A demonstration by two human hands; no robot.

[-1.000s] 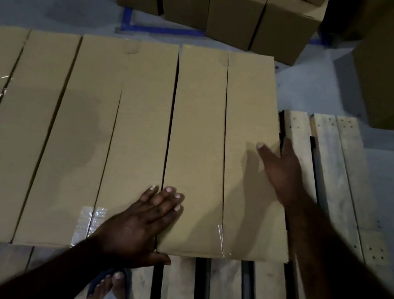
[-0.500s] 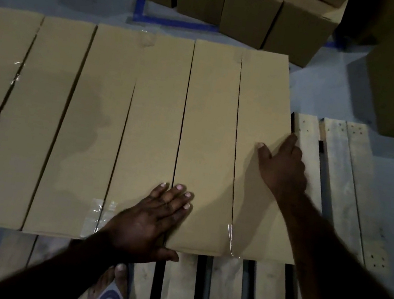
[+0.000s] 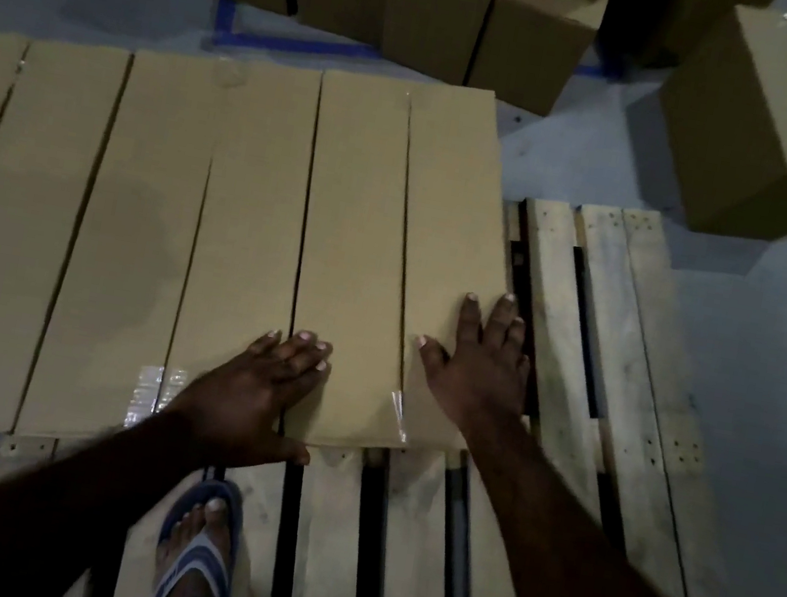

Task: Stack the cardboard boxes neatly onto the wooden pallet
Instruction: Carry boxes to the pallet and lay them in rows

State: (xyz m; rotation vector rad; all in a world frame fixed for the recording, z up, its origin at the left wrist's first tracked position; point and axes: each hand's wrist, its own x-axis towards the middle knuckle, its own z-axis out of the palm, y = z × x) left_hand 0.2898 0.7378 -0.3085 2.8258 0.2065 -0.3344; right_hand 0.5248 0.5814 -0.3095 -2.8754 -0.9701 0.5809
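Note:
A row of long brown cardboard boxes lies side by side on the wooden pallet [image 3: 597, 343]. The rightmost box [image 3: 390, 245] has a slit down its top and clear tape at its near end. My left hand [image 3: 255, 395] lies flat on that box's near left corner, fingers straight, thumb over the near edge. My right hand [image 3: 479, 365] rests flat on the box's right edge, fingers spread, some over the pallet slats. The neighbouring box [image 3: 147, 231] sits tight against its left side.
Several upright cardboard boxes [image 3: 430, 2] stand on the floor at the back, and one more box [image 3: 775, 122] at the right. Blue tape [image 3: 278, 39] marks the floor. My sandalled foot [image 3: 198, 552] stands on the pallet's near slats. Bare slats show right and near.
My right hand has slid nearer along the box's right edge and now lies flatter. My left hand stays at the near corner. The view has tilted down a little.

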